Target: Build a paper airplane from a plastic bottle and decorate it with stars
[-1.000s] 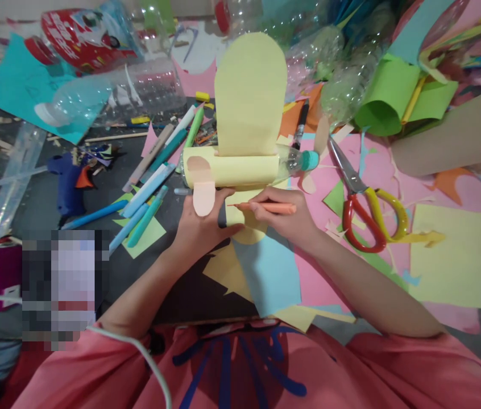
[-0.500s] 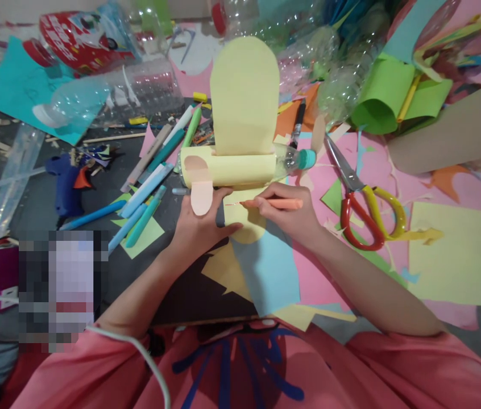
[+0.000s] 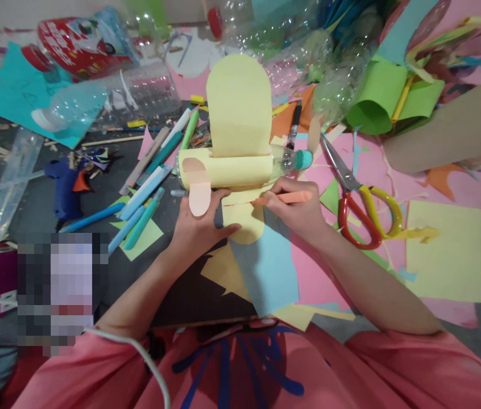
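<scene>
My right hand (image 3: 295, 204) is closed around an orange marker (image 3: 294, 197). Its tip touches the lower rounded yellow paper flap (image 3: 244, 227), where a thin red line runs across. At that flap's left edge rests my left hand (image 3: 198, 224), thumb and forefinger spread apart on the paper; its other fingers are partly hidden. Above both hands lies a clear plastic bottle (image 3: 283, 160) wrapped in yellow paper (image 3: 240, 170), its teal cap pointing right. A larger rounded yellow flap (image 3: 239, 108) extends from its far side. One small pale pink flap (image 3: 200, 199) hangs over my left fingers.
Scissors (image 3: 353, 199) with red and yellow handles lie right of my right hand, among pink paper (image 3: 317, 267) and scraps. Several markers (image 3: 144, 193) and a blue glue gun (image 3: 65, 187) are on the left. Plastic bottles (image 3: 112, 94) crowd the back. A green paper roll (image 3: 377, 99) stands back right.
My right hand has moved the marker slightly to the right, and the red line on the yellow flap is longer. My left hand stays in place.
</scene>
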`<state>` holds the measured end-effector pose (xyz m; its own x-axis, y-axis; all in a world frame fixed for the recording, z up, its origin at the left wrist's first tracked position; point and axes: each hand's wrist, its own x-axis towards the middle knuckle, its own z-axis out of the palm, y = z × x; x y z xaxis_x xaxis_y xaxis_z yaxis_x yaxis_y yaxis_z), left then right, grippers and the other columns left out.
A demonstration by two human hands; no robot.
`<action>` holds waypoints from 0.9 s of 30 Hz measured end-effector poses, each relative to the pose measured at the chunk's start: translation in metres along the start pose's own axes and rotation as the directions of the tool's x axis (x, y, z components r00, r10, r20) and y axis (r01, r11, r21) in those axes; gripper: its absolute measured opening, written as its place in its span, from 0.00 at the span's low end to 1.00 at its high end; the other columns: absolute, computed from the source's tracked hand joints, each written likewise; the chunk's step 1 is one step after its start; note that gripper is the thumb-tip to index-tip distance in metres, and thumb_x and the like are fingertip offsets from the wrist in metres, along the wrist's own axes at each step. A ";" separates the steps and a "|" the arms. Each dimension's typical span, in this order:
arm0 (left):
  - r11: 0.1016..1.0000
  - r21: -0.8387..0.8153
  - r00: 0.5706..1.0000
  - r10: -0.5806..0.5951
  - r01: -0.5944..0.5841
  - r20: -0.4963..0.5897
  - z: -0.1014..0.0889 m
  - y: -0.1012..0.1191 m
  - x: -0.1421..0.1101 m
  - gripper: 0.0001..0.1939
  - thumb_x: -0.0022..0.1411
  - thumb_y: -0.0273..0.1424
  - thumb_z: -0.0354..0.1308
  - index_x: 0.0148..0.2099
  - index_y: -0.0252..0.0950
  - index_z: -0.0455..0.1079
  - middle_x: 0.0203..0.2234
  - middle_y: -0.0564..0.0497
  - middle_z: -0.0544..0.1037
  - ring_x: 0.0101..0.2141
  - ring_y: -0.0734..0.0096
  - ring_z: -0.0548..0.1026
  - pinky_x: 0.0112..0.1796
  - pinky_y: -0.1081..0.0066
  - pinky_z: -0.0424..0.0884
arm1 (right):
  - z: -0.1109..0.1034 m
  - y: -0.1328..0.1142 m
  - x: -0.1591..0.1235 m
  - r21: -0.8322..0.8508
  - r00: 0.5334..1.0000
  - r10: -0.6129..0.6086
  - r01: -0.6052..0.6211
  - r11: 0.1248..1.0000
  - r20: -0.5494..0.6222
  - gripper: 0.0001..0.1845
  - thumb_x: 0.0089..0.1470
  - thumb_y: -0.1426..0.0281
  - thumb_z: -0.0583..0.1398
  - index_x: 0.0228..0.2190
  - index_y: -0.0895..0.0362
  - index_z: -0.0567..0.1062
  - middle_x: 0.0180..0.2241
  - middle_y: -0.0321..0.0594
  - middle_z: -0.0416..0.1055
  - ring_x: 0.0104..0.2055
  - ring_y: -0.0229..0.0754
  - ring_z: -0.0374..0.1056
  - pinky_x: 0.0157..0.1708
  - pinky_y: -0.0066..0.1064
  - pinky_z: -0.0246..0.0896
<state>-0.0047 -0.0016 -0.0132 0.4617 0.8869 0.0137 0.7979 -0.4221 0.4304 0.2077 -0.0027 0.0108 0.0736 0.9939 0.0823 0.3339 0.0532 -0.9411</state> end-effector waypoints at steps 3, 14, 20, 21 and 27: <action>1.000 0.010 1.000 0.001 -0.001 -0.022 0.000 0.000 0.000 0.31 0.61 0.47 0.65 0.61 0.39 0.67 0.47 0.43 0.78 0.45 0.58 0.76 0.46 0.65 0.69 | 0.000 0.001 0.000 -0.015 1.000 -0.014 0.014 1.000 -0.019 0.12 0.44 0.70 0.58 0.14 0.53 0.62 0.14 0.30 0.58 0.19 0.33 0.49 0.20 0.29 0.48; 1.000 -0.007 0.999 -0.017 0.017 -0.028 0.001 0.000 -0.001 0.31 0.60 0.48 0.65 0.60 0.40 0.67 0.46 0.45 0.78 0.44 0.60 0.75 0.46 0.66 0.68 | -0.004 0.003 0.000 -0.087 0.995 -0.056 0.049 0.995 -0.079 0.15 0.43 0.73 0.57 0.13 0.53 0.56 0.13 0.29 0.53 0.19 0.32 0.46 0.20 0.29 0.44; 1.000 0.022 0.999 -0.002 0.003 -0.039 0.003 0.000 -0.001 0.30 0.62 0.50 0.63 0.60 0.40 0.67 0.47 0.43 0.79 0.46 0.56 0.75 0.50 0.61 0.67 | -0.003 0.011 0.001 0.056 0.976 -0.081 0.093 0.994 -0.202 0.15 0.47 0.71 0.59 0.14 0.53 0.61 0.14 0.30 0.58 0.19 0.34 0.53 0.21 0.30 0.50; 0.999 0.032 0.999 -0.012 0.013 -0.041 0.004 0.001 -0.001 0.30 0.62 0.50 0.63 0.60 0.40 0.68 0.47 0.43 0.79 0.46 0.55 0.75 0.51 0.60 0.66 | -0.004 0.013 0.002 0.106 0.976 -0.079 0.102 0.989 -0.205 0.14 0.49 0.70 0.59 0.15 0.53 0.64 0.15 0.30 0.60 0.19 0.35 0.56 0.21 0.30 0.52; 0.994 0.081 0.997 -0.078 0.076 0.023 0.004 0.009 0.001 0.30 0.63 0.49 0.62 0.63 0.41 0.67 0.51 0.44 0.79 0.49 0.50 0.75 0.52 0.56 0.64 | -0.005 0.019 0.010 0.368 0.997 -0.074 0.059 0.928 0.024 0.12 0.56 0.59 0.63 0.27 0.53 0.80 0.23 0.35 0.75 0.22 0.37 0.69 0.24 0.32 0.67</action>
<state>0.0047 -0.0059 -0.0130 0.4065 0.9127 -0.0406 0.8595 -0.3670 0.3557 0.2197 0.0074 -0.0046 0.0258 0.9893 0.1433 -0.0315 0.1441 -0.9891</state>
